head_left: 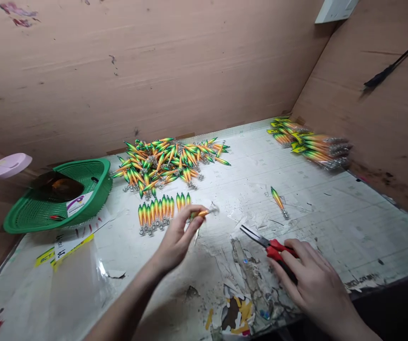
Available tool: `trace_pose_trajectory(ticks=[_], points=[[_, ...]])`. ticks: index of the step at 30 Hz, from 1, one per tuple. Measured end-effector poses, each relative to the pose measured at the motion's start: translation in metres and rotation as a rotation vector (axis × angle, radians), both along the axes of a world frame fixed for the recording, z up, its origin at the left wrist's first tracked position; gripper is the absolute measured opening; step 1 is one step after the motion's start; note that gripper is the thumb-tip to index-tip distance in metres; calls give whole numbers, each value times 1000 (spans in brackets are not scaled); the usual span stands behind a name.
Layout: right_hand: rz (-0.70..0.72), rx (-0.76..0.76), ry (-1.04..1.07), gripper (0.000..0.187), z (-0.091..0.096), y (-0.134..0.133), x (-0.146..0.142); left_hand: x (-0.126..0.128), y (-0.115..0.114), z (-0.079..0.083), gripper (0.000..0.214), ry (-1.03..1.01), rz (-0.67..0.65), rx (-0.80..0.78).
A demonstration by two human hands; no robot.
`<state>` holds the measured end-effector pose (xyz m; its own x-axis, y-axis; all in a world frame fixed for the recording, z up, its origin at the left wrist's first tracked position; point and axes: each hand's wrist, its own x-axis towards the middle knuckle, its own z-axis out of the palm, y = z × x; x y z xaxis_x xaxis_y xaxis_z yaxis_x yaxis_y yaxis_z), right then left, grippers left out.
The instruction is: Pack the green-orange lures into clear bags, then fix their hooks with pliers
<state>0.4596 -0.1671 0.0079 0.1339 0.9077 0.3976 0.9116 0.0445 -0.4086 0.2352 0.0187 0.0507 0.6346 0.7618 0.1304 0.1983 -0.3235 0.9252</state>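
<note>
My left hand (177, 235) pinches one orange-and-green fishing lure (204, 212) by its body, its metal hook end pointing right. It hovers just right of a neat row of lures (161, 210) lying side by side. Behind that row sits a loose pile of lures (168, 162). My right hand (308, 279) rests on red-handled pliers (267, 244) lying on the worn white tabletop (331, 213), fingers curled over the handles. A single lure (278, 201) lies apart, above the pliers' tip.
A green mesh basket (61, 196) stands at the left by a pink lid (8, 164). Bagged lures (310, 142) are stacked at the back right. Clear plastic bags with yellow labels (72, 265) lie front left. Brown board walls enclose the table.
</note>
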Motion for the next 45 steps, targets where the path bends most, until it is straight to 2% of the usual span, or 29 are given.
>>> trace_pose_trajectory(ticks=[2, 3, 6, 9, 13, 15, 18, 22, 24, 26, 28, 30, 32, 35, 38, 39, 42, 43, 45], points=[[-31, 71, -103, 21, -25, 4, 4, 2, 38, -4, 22, 293, -81, 509], [-27, 85, -110, 22, -35, 5, 5, 5, 55, -7, 22, 437, -163, 684], [-26, 159, -124, 18, -51, 8, 5, 14, 88, -17, 17, 553, -340, 796], [-18, 201, -127, 13, -51, 9, 4, 15, 101, -23, 13, 599, -456, 826], [-16, 229, -80, 10, -47, 9, 3, 9, 106, -24, 18, 628, -466, 867], [-8, 231, -68, 8, -46, 9, 3, 20, 107, -25, 24, 608, -430, 878], [-6, 221, -85, 8, -47, 9, 0, 70, 98, -28, 30, 525, -468, 876], [-2, 209, -130, 10, -46, 9, -4, 168, 68, -32, 28, 382, -698, 841], [0, 213, -143, 11, -45, 9, -5, 207, 55, -35, 23, 336, -776, 799], [-1, 220, -145, 12, -44, 9, -5, 230, 49, -39, 13, 305, -803, 737], [-2, 225, -138, 12, -43, 9, -5, 236, 49, -43, 8, 274, -777, 651], [0, 229, -123, 11, -43, 9, -4, 226, 49, -45, 13, 229, -696, 534], [4, 236, -99, 11, -43, 9, -2, 202, 46, -43, 19, 167, -581, 385], [28, 238, -46, 9, -43, 7, 0, 148, 30, -32, 39, 56, -447, 128], [14, 222, 92, 8, -36, 2, 1, 93, 6, -18, 44, -40, -390, -96], [-1, 214, 152, 7, -32, 0, 0, 78, -1, -13, 42, -108, -365, -242], [-19, 178, 276, 7, -12, -4, -4, 43, -17, -3, 33, -383, -264, -811], [-9, 161, 291, 8, -4, -4, -5, 35, -21, 0, 32, -437, -241, -926], [21, 126, 303, 10, 11, -2, -10, 23, -28, 2, 31, -469, -230, -995]])
